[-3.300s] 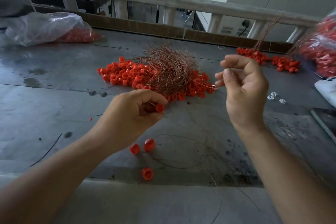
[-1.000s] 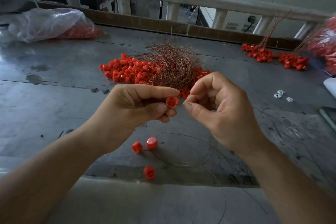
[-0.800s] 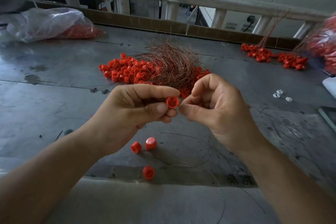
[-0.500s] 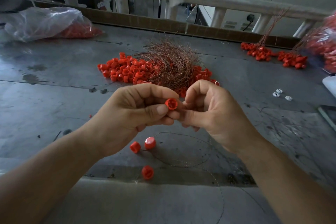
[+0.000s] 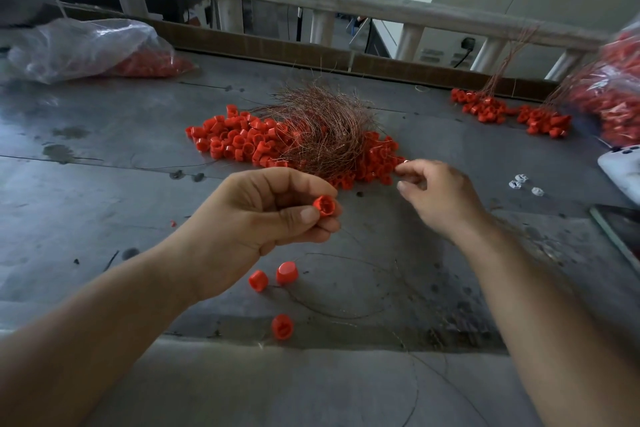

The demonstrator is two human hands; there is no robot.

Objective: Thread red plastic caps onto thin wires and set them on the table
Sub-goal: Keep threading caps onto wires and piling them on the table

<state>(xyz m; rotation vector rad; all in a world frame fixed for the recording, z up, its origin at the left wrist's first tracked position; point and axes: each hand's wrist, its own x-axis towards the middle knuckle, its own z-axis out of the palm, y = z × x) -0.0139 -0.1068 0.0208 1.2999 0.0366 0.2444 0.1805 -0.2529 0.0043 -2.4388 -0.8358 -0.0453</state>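
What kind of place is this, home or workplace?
Likely a factory or workshop bench: a heap of red caps and tangled thin wires on a worn table, plus a bag of more caps.

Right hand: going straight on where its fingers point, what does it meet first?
Likely the right edge of the red cap pile, just beyond the fingers of the right hand; depth is unclear.

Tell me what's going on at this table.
A person is threading caps onto wires by hand. The left hand pinches one red cap above the table. The right hand is out by the edge of the cap pile and seems to pinch the end of a thin wire. A tangle of copper wires lies on the pile. Three loose caps lie near the person, and wired bunches sit at the far right.
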